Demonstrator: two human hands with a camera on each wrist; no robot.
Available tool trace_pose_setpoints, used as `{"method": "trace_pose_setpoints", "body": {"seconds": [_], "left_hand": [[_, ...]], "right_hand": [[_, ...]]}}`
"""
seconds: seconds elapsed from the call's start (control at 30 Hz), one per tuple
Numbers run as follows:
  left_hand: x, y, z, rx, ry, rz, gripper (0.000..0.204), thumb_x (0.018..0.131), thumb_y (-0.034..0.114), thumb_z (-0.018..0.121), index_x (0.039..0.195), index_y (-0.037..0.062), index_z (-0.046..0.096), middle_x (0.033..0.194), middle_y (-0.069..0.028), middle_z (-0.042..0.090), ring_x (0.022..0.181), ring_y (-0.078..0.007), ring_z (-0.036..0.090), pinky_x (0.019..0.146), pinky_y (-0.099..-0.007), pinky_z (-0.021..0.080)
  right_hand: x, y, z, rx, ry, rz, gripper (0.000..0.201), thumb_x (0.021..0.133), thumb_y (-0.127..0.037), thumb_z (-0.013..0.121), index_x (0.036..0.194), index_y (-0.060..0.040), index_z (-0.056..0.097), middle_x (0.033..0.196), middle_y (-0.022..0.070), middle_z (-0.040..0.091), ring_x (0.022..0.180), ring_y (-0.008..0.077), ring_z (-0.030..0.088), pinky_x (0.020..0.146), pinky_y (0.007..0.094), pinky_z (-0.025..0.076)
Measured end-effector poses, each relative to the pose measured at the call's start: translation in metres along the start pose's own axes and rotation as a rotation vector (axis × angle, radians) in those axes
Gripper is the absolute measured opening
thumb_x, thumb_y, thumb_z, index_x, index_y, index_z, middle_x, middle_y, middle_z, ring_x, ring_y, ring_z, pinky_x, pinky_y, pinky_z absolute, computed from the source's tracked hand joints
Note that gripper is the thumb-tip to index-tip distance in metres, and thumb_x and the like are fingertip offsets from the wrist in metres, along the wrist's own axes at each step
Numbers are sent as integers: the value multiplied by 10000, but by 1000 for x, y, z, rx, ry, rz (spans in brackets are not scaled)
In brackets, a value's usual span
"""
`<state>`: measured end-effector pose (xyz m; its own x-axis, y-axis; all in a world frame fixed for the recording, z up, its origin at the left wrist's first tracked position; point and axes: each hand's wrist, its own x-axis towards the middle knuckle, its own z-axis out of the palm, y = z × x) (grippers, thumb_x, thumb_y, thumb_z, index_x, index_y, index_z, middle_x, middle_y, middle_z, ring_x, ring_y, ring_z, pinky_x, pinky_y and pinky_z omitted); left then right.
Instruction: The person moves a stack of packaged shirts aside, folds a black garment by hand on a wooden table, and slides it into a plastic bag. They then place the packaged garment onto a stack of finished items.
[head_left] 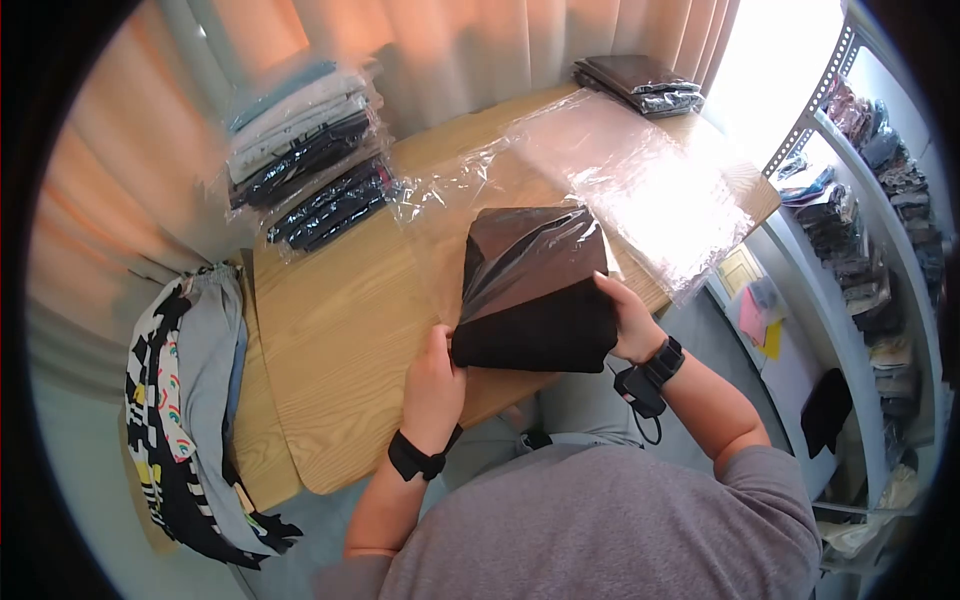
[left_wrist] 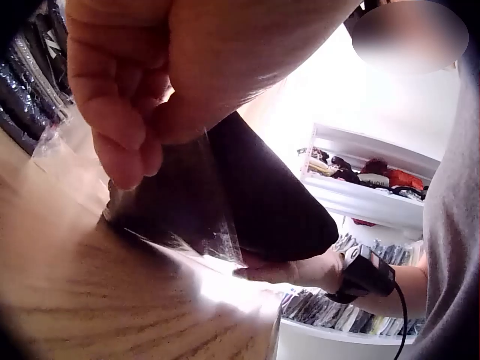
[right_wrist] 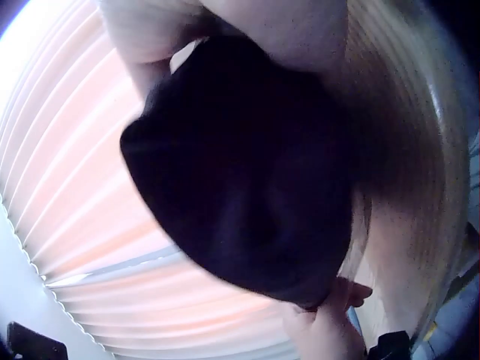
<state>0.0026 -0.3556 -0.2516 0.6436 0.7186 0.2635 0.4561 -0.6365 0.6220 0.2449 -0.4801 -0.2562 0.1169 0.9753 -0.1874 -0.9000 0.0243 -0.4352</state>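
Observation:
A folded black garment (head_left: 540, 332) lies partly inside a clear plastic bag (head_left: 530, 250), its near end bare and its far end under the film. My left hand (head_left: 433, 390) pinches the bag's edge at the garment's near left corner; the left wrist view shows thumb and fingertips together on the film (left_wrist: 199, 195). On the opposite side my right hand (head_left: 634, 325) grips the garment, thumb on top and the other fingers hidden underneath. Seen from the right wrist, the dark cloth (right_wrist: 247, 172) fills the middle, with the left hand (right_wrist: 330, 326) at its lower corner.
Bagged garments stand in a stack (head_left: 305, 150) at the table's back left. Flat clear bags (head_left: 640, 170) cover the back right, beside a dark bagged pile (head_left: 640, 82). Loose clothes (head_left: 190, 400) hang over the left edge. Loaded shelves (head_left: 850, 240) stand to the right.

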Motion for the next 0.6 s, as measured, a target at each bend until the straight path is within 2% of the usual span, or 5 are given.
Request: {"method": "trace_pose_setpoints", "body": {"seconds": [0.07, 0.13, 0.3, 0.37, 0.6], "left_hand": [[0, -1, 3, 30, 31, 53, 296, 799, -21, 531, 1083, 39, 472, 849, -230, 616, 769, -428, 592, 648, -500, 460], [-1, 2, 5, 40, 10, 7, 309, 795, -25, 531, 1091, 38, 472, 847, -226, 616, 770, -423, 593, 647, -495, 460], [-1, 16, 3, 6, -39, -7, 352, 790, -16, 542, 1129, 45, 470, 828, -216, 616, 758, -404, 599, 635, -477, 465], [-2, 19, 5, 16, 15, 8, 343, 796, 0, 550, 1127, 52, 477, 819, -209, 614, 747, -386, 605, 626, -462, 468], [0, 26, 11, 79, 33, 55, 301, 812, 20, 558, 1102, 71, 498, 741, -176, 609, 667, -365, 604, 586, -445, 466]], "right_hand": [[-11, 4, 7, -2, -11, 42, 318, 895, -107, 531, 1182, 31, 521, 1158, 154, 603, 1031, 223, 612, 913, 344, 499], [-14, 8, 9, -348, 144, 64, 359, 866, -48, 550, 1213, 21, 493, 1168, 136, 584, 1053, 211, 589, 910, 344, 495], [-4, -3, 1, -377, 329, 68, 385, 784, 52, 533, 1167, 14, 519, 1072, 124, 601, 934, 219, 620, 812, 328, 534], [0, -2, 0, -400, 376, -24, 383, 760, 69, 520, 1139, 17, 533, 1028, 124, 606, 880, 222, 627, 771, 323, 544], [6, -12, 10, -542, 466, -105, 363, 762, 66, 518, 1123, 35, 539, 1020, 111, 612, 868, 217, 623, 763, 314, 536]]}}
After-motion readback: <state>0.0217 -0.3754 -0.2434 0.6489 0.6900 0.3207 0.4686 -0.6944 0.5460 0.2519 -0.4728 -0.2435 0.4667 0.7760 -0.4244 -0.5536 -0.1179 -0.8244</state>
